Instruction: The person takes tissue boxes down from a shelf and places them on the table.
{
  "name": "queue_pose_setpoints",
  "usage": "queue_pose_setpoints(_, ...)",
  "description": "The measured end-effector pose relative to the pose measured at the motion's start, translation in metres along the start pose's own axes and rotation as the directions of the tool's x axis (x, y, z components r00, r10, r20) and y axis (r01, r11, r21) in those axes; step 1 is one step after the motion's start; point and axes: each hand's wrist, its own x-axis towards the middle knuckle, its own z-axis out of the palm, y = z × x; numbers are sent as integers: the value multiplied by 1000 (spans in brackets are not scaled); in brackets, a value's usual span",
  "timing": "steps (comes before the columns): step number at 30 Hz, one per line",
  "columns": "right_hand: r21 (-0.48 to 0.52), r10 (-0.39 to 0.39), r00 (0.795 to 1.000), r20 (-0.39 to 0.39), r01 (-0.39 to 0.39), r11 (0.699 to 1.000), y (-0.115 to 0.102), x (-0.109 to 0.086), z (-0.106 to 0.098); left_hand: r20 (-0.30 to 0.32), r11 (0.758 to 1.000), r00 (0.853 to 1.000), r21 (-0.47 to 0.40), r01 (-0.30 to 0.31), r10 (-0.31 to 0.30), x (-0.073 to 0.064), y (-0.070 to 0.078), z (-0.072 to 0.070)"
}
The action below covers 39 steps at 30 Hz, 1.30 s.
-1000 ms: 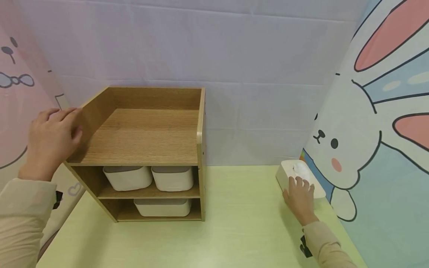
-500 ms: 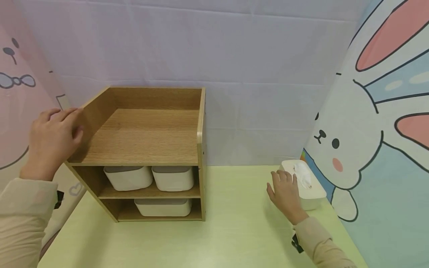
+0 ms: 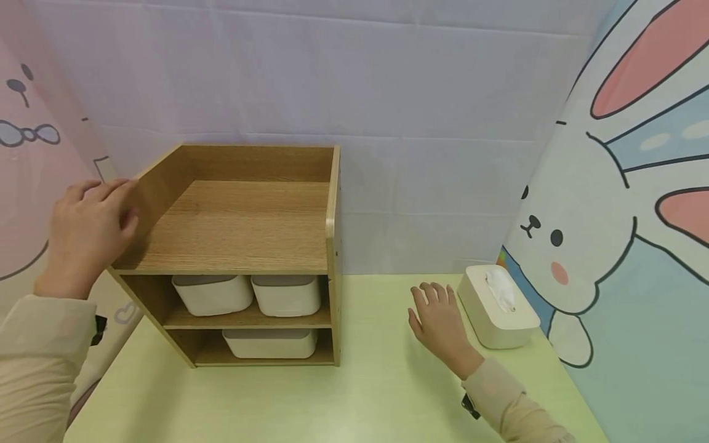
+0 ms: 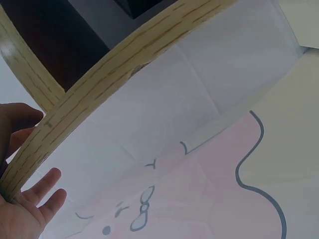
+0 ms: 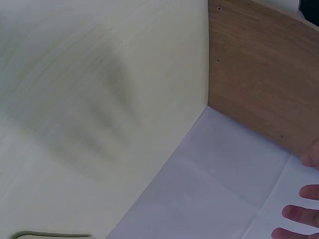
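A wooden shelf unit (image 3: pixel 249 224) stands on the left of the table. My left hand (image 3: pixel 88 231) grips its left side panel (image 4: pixel 94 84), with fingers and thumb on opposite faces of the board. Three white bins sit in the shelf: an upper left bin (image 3: pixel 213 295), an upper right bin (image 3: pixel 286 296) and a lower bin (image 3: pixel 270 343). Over the table, between shelf and tissue box (image 3: pixel 501 307), my right hand (image 3: pixel 443 326) hovers with its fingers spread and nothing in them. A white tissue (image 3: pixel 501 289) pokes out of the box's top slot.
The pale green table (image 3: pixel 382 381) meets a white cloth backdrop (image 3: pixel 399 184) behind the shelf. A rabbit-printed panel (image 3: pixel 648 320) borders the right side, close by the tissue box. A pink printed panel (image 3: pixel 33 184) borders the left.
My right hand has moved left, away from over the tissue box, to the table between box and shelf. My left hand keeps its hold on the shelf.
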Motion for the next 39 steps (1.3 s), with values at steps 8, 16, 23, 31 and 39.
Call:
queue_pose_setpoints(8,8,-109,994,20,109,994,-31,8,-6,7,1000,1000,5,7,-7,0,0,0)
queue_pose_setpoints(16,23,-220,975,9,220,975,-57,9,-15,12,1000,1000,5,9,-9,1,0,-1)
queue_pose_setpoints(23,47,-318,948,-6,318,947,-76,11,-20,6,1000,1000,-5,0,0,0,0,-1)
queue_pose_setpoints(31,72,-419,905,-73,423,903,-95,16,-31,19,1000,1000,2,13,-13,0,-1,-1)
queue_pose_setpoints(39,75,-491,861,-131,502,861,-112,25,-45,17,1000,1000,2,17,-17,1,0,0)
